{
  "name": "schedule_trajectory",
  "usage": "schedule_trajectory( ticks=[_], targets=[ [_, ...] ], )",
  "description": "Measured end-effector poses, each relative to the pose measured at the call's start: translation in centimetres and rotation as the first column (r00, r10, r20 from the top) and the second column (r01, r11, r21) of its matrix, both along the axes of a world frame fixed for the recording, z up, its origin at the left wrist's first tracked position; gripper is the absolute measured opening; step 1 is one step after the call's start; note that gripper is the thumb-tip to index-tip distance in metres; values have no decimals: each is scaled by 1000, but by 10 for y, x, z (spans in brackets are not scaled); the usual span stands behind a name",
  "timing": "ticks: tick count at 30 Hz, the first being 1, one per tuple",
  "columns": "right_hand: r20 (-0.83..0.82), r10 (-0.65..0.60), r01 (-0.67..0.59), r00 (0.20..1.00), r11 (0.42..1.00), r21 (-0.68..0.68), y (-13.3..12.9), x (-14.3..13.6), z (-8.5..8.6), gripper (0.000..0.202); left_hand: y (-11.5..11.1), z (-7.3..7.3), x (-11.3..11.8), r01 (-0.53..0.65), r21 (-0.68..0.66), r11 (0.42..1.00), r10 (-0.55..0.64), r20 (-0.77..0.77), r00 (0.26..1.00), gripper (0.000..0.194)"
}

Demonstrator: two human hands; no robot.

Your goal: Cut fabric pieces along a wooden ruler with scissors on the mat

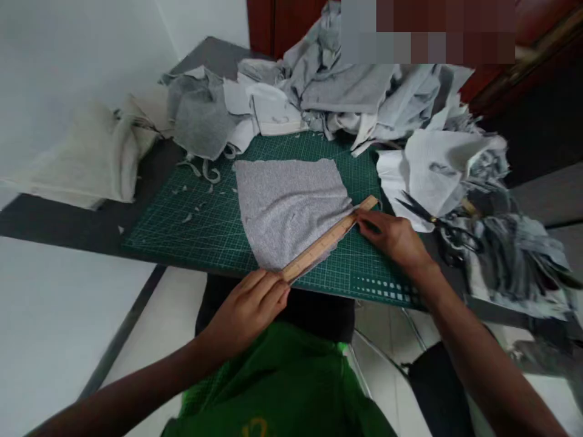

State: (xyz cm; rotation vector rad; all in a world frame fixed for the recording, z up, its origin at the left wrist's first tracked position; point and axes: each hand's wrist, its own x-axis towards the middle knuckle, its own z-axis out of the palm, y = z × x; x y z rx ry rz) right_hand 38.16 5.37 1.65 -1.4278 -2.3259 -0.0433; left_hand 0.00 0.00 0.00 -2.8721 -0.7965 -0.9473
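Note:
A grey piece of fabric lies on the green cutting mat, with wrinkles running toward its right corner. Across its lower right edge a wooden ruler lies at a slant. My left hand is closed at the ruler's lower end, by the mat's front edge, fingers pressed on ruler and cloth. Near the ruler's upper end, my right hand pinches the fabric's corner between thumb and finger. Only a thin strip of cloth shows beyond the ruler's lower side.
Black scissors lie right of the mat, on and beside white cloth. Grey and white fabric pieces are heaped along the back. A cream cloth sits at the left, and cut strips lie at the right. Small scraps dot the mat.

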Motion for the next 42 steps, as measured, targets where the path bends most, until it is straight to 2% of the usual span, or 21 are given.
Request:
schedule_trajectory(
  ticks=[9,16,23,27,30,33,36,37,39,42],
  targets=[
    [-26,82,-83,996,996,-45,54,6,-2,26,-16,4,47,-79,-74,994,74,-65,995,28],
    [-28,212,-213,977,968,-132,95,9,6,26,-29,2,87,-149,-139,979,136,-97,986,14],
    [38,262,-248,964,943,-224,120,10,20,24,-36,-6,133,-229,-205,952,224,-47,973,10],
    [65,273,-247,960,933,-263,126,10,24,25,-40,-6,144,-228,-267,936,220,-61,974,7],
    [78,267,-236,961,931,-279,126,10,23,25,-30,7,131,-144,-355,924,152,-6,988,13],
    [86,260,-226,962,930,-290,125,9,22,26,10,28,91,25,-417,909,32,130,991,18],
    [90,261,-224,961,927,-300,124,7,22,25,75,40,35,-100,-317,943,124,55,991,27],
    [90,264,-226,960,926,-303,124,6,23,24,97,40,16,-154,-290,945,162,6,987,33],
    [91,269,-229,959,923,-308,124,5,25,23,132,32,-17,-182,-283,942,157,-107,982,47],
    [91,272,-231,958,920,-316,124,4,26,22,154,14,-49,-168,-313,935,93,-243,966,57]
  ],
)
